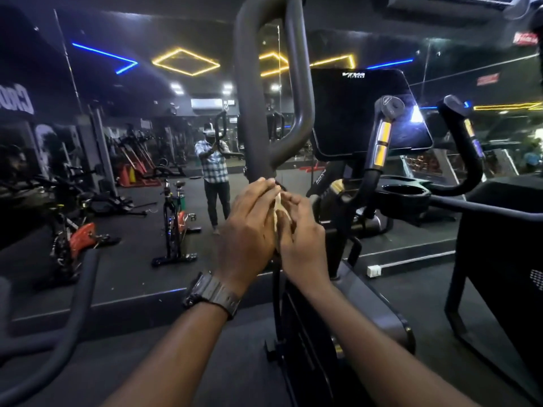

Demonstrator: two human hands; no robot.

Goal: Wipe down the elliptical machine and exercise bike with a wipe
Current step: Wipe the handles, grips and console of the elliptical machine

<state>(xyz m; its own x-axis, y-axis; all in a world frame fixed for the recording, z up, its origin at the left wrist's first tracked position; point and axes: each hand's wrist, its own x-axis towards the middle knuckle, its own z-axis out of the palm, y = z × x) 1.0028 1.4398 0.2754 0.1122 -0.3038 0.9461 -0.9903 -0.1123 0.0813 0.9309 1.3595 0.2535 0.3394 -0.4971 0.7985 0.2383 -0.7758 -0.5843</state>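
Observation:
The elliptical's dark looped moving handle rises in front of me at the centre. Just below the loop, my left hand and my right hand wrap the handle's stem from both sides. A pale wipe is pressed between them against the stem; only a thin strip of it shows. The black console screen and the fixed grips with yellow sensor bands sit to the right. An exercise bike appears on the left in the mirror.
A wall mirror ahead reflects me and the gym. A second curved handle crosses the lower left. Another dark machine stands at the right. A cup holder sits below the console. A white socket block lies by the mirror's base.

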